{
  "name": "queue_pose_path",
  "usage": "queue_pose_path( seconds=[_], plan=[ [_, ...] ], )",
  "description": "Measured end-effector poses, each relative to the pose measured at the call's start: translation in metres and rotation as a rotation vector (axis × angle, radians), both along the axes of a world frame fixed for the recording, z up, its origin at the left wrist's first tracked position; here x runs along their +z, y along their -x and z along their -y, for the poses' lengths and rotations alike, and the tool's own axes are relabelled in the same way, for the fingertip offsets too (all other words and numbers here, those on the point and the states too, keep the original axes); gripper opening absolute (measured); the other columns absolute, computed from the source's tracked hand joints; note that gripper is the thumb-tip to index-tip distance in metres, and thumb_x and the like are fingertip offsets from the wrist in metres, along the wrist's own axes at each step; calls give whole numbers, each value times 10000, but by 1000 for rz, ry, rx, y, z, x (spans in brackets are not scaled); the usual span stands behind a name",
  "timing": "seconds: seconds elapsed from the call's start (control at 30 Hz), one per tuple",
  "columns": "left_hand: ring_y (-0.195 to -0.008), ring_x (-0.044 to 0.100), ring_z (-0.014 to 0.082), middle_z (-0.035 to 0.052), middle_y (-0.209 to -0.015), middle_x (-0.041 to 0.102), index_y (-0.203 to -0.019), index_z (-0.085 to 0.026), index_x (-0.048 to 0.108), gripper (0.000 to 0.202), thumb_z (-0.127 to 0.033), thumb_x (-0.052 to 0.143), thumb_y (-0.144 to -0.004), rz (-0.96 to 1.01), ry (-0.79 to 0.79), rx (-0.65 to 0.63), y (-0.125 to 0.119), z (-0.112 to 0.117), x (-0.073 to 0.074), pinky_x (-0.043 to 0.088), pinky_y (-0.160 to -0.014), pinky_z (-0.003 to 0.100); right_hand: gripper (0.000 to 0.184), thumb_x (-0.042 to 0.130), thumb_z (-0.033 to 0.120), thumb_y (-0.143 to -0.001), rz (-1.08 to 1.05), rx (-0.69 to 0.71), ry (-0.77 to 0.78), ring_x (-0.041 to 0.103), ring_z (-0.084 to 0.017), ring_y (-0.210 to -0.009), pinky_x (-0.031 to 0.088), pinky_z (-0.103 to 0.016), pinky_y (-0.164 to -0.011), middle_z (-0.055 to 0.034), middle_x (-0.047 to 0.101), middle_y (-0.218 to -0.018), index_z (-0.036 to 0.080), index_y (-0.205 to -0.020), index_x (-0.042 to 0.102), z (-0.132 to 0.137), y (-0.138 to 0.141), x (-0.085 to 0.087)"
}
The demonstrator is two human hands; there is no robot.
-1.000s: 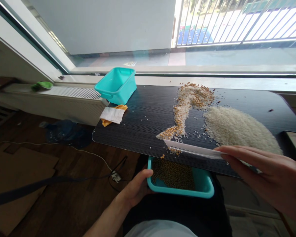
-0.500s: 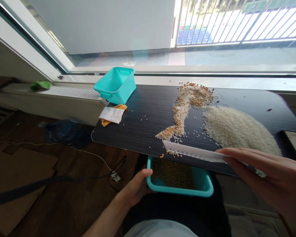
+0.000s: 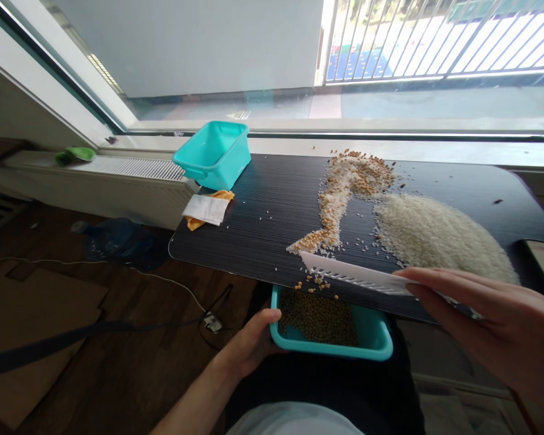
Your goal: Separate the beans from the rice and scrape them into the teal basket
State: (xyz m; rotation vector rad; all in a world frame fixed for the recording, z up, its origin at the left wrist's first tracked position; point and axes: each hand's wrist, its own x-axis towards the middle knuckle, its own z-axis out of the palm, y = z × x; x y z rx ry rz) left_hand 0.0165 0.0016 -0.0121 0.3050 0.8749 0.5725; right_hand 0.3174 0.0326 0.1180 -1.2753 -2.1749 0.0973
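My right hand (image 3: 494, 326) is closed on a white toothed scraper (image 3: 349, 275) that lies across the near edge of the black table (image 3: 263, 217). A few yellow beans (image 3: 315, 283) sit just in front of the scraper at the edge. My left hand (image 3: 249, 344) grips the left rim of a teal tub (image 3: 376, 347) held below the table edge, with beans in it. A trail of mixed beans and rice (image 3: 340, 193) runs back from the scraper. A large heap of white rice (image 3: 435, 235) lies to its right.
A second teal tub (image 3: 213, 154), tilted, rests at the table's far left corner beside a white cloth over an orange one (image 3: 206, 210). A radiator sill with a green object (image 3: 75, 156) runs along the window. Cables and cardboard lie on the wooden floor at left.
The scraper has nudged toward the table edge, and the few beans in front of it now lie at the very edge above the tub. My left hand stays on the tub.
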Motion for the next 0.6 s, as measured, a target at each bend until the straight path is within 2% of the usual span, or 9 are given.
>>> queue_pose_path(
  seconds=[0.13, 0.33, 0.6],
  plan=[
    [-1183, 579, 314, 124, -1172, 695, -1188, -152, 658, 455, -410, 580, -821, 8, 2, 4, -1, 0, 1, 456, -981, 451, 175, 568, 275, -866, -9, 35, 60, 732, -128, -704, 571, -151, -627, 32, 776, -875, 292, -986, 694, 0, 3, 3],
    [-1177, 583, 311, 123, -1167, 697, -1177, -147, 661, 442, -399, 573, -825, 1, 0, 1, 0, 0, -1, 460, -973, 446, 150, 540, 268, -893, 13, 25, -2, 718, -96, -663, 543, -111, -632, 20, 771, -828, 257, -940, 682, -1, 8, 5],
    [-1164, 592, 312, 119, -1168, 697, -1167, -149, 664, 451, -411, 598, -805, -6, 7, 1, 0, 0, -1, 468, -957, 437, 162, 543, 275, -898, 12, 60, 56, 721, -87, -707, 540, -106, -657, 36, 771, -868, 280, -991, 676, 0, 8, 2]
  ],
)
